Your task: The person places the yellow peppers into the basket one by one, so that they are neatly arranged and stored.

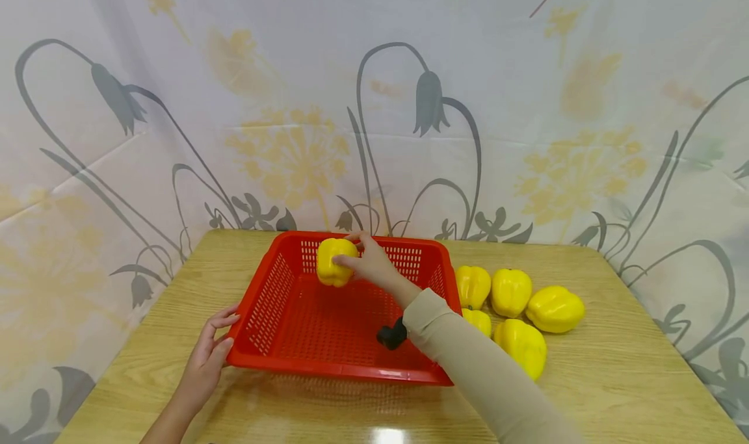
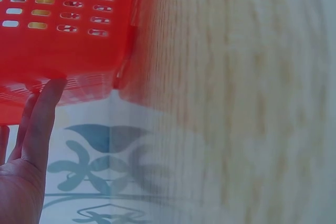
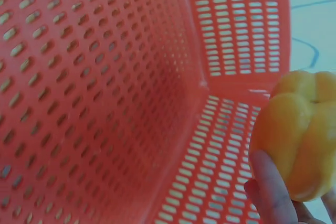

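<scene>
Beige sleeve (image 1: 497,366); right hand (image 1: 372,262) pinches pepper (image 1: 330,266); straight-fingered left hand (image 1: 206,352) touches basket (image 1: 316,366).

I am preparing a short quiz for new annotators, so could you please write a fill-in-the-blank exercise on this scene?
1. The right hand holds a pepper coloured ____.
2. The left hand touches a basket coloured ____.
3. In the head view, the visible peppers on the table number ____.
4. In that picture, they lie to the ____ of the basket.

Missing words: yellow; red; five; right.
</scene>
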A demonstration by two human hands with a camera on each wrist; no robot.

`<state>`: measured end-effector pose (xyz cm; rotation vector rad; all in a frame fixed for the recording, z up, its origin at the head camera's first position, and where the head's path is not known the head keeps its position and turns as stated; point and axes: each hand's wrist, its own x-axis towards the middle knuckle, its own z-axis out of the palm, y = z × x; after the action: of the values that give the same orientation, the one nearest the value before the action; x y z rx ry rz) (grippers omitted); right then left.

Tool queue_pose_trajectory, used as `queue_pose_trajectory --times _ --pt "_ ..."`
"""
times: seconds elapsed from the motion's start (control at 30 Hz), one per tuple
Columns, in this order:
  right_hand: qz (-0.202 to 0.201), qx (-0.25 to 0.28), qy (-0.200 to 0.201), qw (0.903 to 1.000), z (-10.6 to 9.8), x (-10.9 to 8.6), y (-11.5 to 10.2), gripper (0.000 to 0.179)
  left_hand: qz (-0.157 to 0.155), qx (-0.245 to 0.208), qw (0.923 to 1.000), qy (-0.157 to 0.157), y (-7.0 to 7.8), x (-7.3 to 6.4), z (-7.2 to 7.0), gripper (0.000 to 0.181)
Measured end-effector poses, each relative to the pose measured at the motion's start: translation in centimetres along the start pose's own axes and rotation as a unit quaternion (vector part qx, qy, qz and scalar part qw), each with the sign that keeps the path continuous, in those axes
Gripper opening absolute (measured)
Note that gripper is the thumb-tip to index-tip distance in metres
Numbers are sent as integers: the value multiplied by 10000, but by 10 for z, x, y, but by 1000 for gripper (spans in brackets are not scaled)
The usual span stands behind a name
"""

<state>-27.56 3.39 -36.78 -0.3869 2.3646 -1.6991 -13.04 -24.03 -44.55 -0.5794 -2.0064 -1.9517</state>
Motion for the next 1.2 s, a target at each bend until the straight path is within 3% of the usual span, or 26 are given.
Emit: queue_pose_trajectory --times 0.23,0.43,0.57,0.77,1.0,1.2 --pt "294 -167 -364 9988 22 12 7 48 102 -125 9999 -38 1 0 -1 27" --pt "500 -322 -558 9967 37 9 24 50 191 -338 9991 -178 1 4 3 31" --pt "505 -262 -477 9972 43 8 30 52 115 -243 9994 -202 0 5 5 28" --pt "512 349 -409 9972 48 17 34 56 73 -122 9998 -171 -1 5 6 26" --pt "380 -97 -460 9982 48 23 36 61 65 -64 9998 -154 -1 3 3 28" --pt "324 -228 -119 9991 46 21 23 59 155 -163 9997 -133 0 0 -2 29"
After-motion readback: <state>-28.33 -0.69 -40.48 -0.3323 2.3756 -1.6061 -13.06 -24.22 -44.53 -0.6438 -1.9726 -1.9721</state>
